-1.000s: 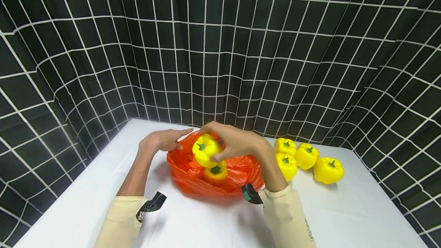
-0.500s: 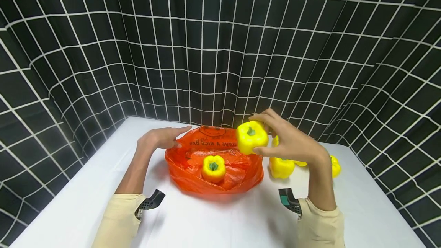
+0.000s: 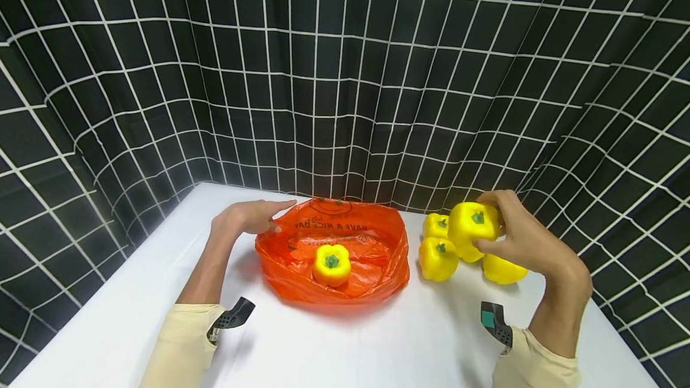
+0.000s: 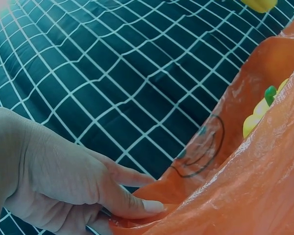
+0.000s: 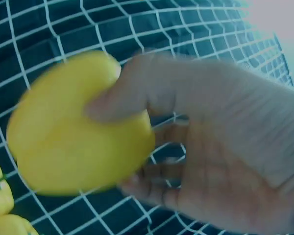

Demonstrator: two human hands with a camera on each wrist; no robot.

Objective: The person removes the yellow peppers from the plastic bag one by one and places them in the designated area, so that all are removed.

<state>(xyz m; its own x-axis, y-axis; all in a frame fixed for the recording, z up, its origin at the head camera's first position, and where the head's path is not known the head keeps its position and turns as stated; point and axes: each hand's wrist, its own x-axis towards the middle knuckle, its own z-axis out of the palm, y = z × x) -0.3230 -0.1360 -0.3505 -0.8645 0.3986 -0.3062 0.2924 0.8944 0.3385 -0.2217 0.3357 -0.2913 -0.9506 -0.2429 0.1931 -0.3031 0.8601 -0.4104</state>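
Observation:
My right hand (image 3: 525, 235) grips a yellow bell pepper (image 3: 470, 223) between thumb and fingers, held above the other peppers at the right of the table. In the right wrist view that pepper (image 5: 78, 132) looks blurred, with the thumb across its near side. My left hand (image 3: 248, 217) pinches the left rim of a red plastic bag (image 3: 377, 280); the left wrist view shows its thumb (image 4: 152, 206) on the film. The bag's mouth gapes upward, and one yellow pepper (image 3: 331, 265) sits inside with its green stem up.
Several yellow peppers stand on the white table right of the bag, among them a front one (image 3: 438, 259), a back one (image 3: 435, 226) and a right one (image 3: 504, 269) partly behind my hand. A dark curtain (image 3: 334, 76) with white grid lines surrounds the table's back and sides.
My right hand has carried its pepper from above the bag, out to the right, over the other peppers. My left hand has stayed at the bag's rim.

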